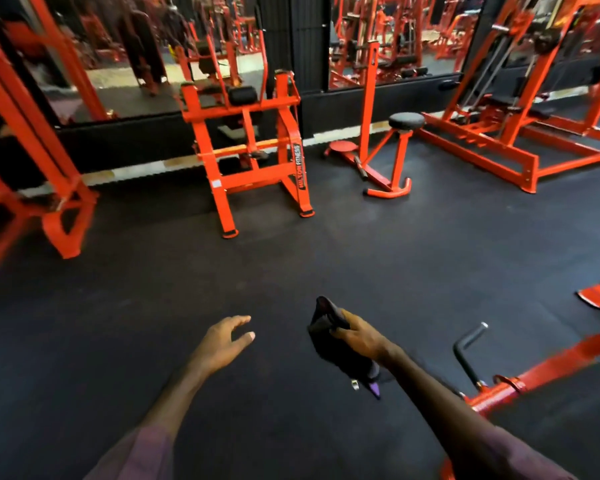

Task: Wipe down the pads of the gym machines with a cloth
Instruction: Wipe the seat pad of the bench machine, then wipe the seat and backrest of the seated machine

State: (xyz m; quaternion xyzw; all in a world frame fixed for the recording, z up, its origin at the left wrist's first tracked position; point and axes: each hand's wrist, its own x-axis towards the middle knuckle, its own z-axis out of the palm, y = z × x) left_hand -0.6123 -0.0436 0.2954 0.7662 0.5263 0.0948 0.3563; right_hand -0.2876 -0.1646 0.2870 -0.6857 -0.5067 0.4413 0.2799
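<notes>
— Any writing you can read?

— Only on the orange machine (248, 147) straight ahead, by the mirror: "HILTON FITNESS" runs down its right leg in a black strip. A black roller pad (242, 95) sits near its top.

— Where's the cloth?

— The dark cloth (340, 344) is in the right hand (359, 336), fingers curled round it, above the black floor (361, 244). A purple corner hangs below the wrist.

— And the other hand?

— The left hand (224, 341) holds nothing, fingers apart and relaxed. A round black seat pad (406, 120) stands farther right.
</notes>
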